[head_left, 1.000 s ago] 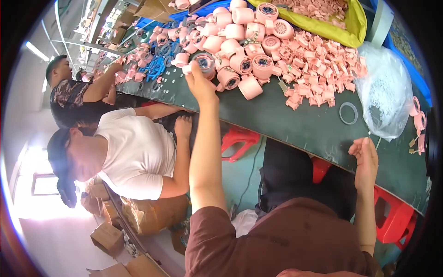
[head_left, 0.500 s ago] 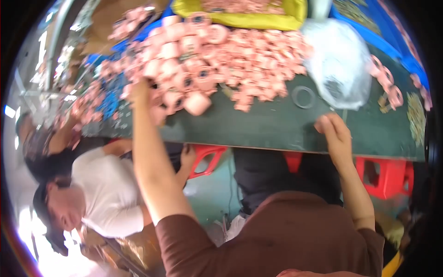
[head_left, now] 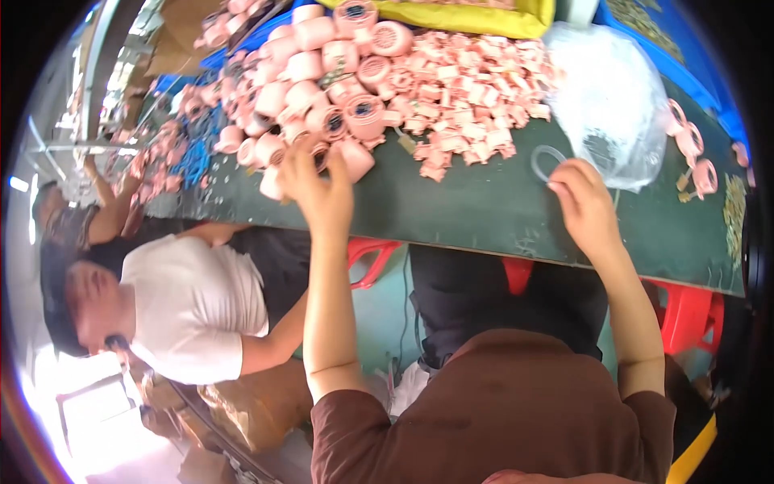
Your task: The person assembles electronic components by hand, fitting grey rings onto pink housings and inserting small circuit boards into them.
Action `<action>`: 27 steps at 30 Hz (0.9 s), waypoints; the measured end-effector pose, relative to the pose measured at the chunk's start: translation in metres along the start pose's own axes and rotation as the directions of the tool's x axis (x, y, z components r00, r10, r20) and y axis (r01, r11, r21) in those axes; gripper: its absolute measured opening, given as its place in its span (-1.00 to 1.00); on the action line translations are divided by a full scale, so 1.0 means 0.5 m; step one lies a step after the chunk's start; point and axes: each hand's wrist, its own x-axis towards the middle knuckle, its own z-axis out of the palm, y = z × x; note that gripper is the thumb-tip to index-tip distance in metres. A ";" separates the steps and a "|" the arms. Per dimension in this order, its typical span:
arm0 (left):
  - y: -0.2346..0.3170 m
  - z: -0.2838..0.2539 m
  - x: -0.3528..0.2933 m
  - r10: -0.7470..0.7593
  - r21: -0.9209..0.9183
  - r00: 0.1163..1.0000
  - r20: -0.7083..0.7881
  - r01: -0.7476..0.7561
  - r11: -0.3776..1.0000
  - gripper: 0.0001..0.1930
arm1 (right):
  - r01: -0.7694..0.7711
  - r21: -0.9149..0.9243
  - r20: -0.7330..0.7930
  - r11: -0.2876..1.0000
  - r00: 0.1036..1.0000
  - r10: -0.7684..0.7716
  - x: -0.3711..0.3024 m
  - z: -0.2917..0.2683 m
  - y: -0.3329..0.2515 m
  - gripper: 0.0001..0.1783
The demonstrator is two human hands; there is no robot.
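Note:
My left hand (head_left: 317, 189) reaches to the near edge of a heap of pink plastic housings (head_left: 305, 95). Its fingers and thumb are curled around one round pink housing (head_left: 320, 156) with a dark inside, partly covered by the fingers. Over the bench on the right, my right hand (head_left: 588, 208) is closed, thumb against fingers, at a clear ring (head_left: 536, 164). The fingertips overlap the ring's right side, so the grip itself is partly hidden. Small pink clip-like parts (head_left: 476, 97) are piled between the two hands, beyond them.
A clear plastic bag (head_left: 609, 105) lies beyond my right hand on the dark green bench (head_left: 451, 211). Pink housings (head_left: 688, 145) and small metal pieces (head_left: 734, 210) lie farther right. A yellow-lined bin (head_left: 476, 20) stands behind the heaps. A person in a white shirt (head_left: 189, 302) sits at left.
My left hand has moved right and nearer, from the heap's left side to a housing at its front edge. My right hand has moved forward to the clear ring. The view has shifted slightly.

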 end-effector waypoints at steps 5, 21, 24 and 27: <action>0.014 0.008 0.037 0.011 0.053 0.994 0.109 -0.017 0.998 -0.48 | -0.439 0.457 0.162 0.774 0.896 0.413 -0.040 -0.020 -0.003 -0.92; -0.216 0.080 0.144 0.120 -0.100 0.927 0.356 -0.090 0.991 -0.18 | -0.263 0.640 0.072 0.722 0.956 0.285 -0.094 -0.039 -0.034 -0.76; 0.070 0.047 0.167 -0.177 -0.553 0.813 0.555 0.519 0.652 -0.57 | -0.250 0.694 -0.059 0.675 0.915 0.400 -0.104 -0.031 -0.024 -0.79; 0.099 0.028 0.178 -0.220 -0.769 0.776 0.591 0.624 0.139 -0.38 | -0.297 0.569 -0.174 0.767 0.868 0.465 -0.119 -0.055 -0.007 -0.81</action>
